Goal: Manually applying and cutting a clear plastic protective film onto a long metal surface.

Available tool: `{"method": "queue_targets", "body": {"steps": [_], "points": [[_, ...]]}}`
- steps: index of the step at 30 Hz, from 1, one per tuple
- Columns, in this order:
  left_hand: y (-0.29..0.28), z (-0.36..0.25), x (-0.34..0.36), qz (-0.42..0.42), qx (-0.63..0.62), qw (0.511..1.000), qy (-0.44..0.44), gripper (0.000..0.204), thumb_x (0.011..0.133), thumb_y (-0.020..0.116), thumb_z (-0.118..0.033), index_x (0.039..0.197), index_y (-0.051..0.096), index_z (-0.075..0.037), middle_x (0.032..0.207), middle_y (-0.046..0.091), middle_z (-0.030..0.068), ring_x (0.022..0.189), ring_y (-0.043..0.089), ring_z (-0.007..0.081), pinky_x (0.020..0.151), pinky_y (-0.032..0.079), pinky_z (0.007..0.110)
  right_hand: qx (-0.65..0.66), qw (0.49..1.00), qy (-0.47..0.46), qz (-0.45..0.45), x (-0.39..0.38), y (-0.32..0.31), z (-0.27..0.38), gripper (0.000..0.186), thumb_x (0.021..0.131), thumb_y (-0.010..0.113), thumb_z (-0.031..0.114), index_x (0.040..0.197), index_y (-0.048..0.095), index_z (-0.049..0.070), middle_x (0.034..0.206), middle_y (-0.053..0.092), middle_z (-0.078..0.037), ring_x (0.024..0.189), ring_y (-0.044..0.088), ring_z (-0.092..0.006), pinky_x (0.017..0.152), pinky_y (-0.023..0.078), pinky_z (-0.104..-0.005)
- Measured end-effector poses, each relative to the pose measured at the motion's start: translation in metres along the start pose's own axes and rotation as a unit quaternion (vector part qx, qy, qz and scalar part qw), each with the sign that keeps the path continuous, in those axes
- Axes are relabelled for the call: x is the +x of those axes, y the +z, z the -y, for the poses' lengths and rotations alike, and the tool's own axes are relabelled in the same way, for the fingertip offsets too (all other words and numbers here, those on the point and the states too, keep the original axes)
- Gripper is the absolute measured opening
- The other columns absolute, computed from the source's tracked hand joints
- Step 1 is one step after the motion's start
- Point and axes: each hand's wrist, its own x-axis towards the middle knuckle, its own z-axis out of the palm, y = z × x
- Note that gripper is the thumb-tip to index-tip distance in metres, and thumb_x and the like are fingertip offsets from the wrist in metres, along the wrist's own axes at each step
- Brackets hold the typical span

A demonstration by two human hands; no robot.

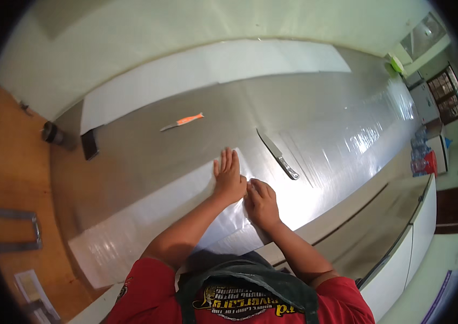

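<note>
A long, whitish, translucent sheet (153, 208) lies along the near left of the metal-topped table. My left hand (230, 182) presses flat on its right end, fingers stretched forward and thumb pointing to the right. Close beside that thumb, my right hand (263, 205) is closed, its fingertips pinching the sheet's right edge. Just right of my hands rests a kitchen knife (278, 155) with a metallic handle, blade pointing away from me. Farther off to the left is a small knife (187, 120) with an orange handle.
A long white panel (207, 67) runs along the wall side of the table. At the left end are a dark phone (90, 144) and a dark tumbler (55, 134). Clear plastic film (364, 140) covers the right part. Plastic bottles (419, 151) stand beyond the right edge.
</note>
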Motion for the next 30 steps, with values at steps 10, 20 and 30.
{"method": "queue_targets", "body": {"steps": [10,20,30], "points": [[-0.113,0.086,-0.191,-0.176,-0.001,0.984,-0.002,0.031,0.076,0.058,-0.006,0.107,0.060,-0.006,0.114,0.060,0.0128,0.107,0.054,0.0316,0.091,0.041,0.044,-0.033,0.999,0.019,0.010,-0.003,0.004,-0.004,0.029,0.077,0.065,0.011,0.105,0.064,0.002,0.118,0.056,-0.024,0.108,0.052,-0.0404,0.096,0.043,-0.0451],[-0.214,0.294,-0.436,-0.393,0.206,0.808,-0.387,0.032,0.076,0.063,-0.013,0.102,0.061,0.004,0.108,0.060,0.0212,0.107,0.053,0.0391,0.092,0.042,0.049,-0.018,0.986,0.162,0.040,0.013,0.006,0.006,0.041,0.069,0.073,0.016,0.105,0.064,-0.001,0.109,0.058,-0.025,0.099,0.056,-0.0393,0.089,0.046,-0.0444],[-0.271,0.343,-0.464,-0.179,-0.068,0.769,-0.610,0.059,0.059,0.080,-0.027,0.102,0.063,0.009,0.105,0.064,0.0280,0.100,0.064,0.0362,0.083,0.051,0.042,-0.058,0.959,0.248,0.128,0.047,0.009,-0.017,0.062,0.055,0.083,0.021,0.105,0.058,-0.007,0.097,0.067,-0.024,0.088,0.066,-0.0346,0.077,0.053,-0.0396]]}}
